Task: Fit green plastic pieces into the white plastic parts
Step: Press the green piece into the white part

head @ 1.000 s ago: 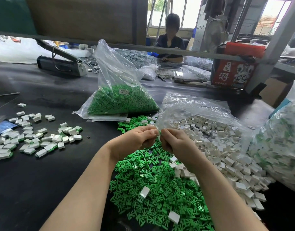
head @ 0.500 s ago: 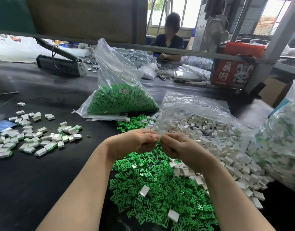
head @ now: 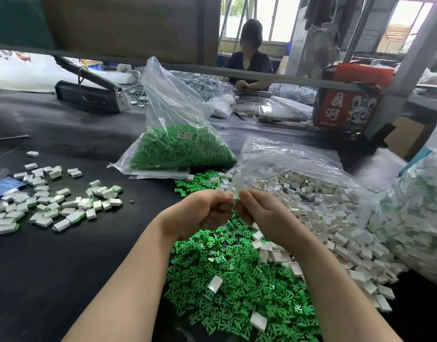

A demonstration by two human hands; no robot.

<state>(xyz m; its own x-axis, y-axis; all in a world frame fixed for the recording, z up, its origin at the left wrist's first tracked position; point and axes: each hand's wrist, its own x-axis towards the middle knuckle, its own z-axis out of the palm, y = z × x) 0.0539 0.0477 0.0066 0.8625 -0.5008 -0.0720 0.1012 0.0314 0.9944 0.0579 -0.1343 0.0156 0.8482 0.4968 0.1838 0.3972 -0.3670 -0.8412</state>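
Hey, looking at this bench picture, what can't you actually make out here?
Head view only:
- What the left hand and right hand pinch: hidden by curled fingers.
- Label on the green pieces bag: too small to read.
- Bag of finished parts: cut off at right edge.

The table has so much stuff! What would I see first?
First, the bright green pieces heaped on the black table under the person's arms. Right of them spills a pile of white parts. Above the green heap, the left hand and right hand meet, pinching something tiny.
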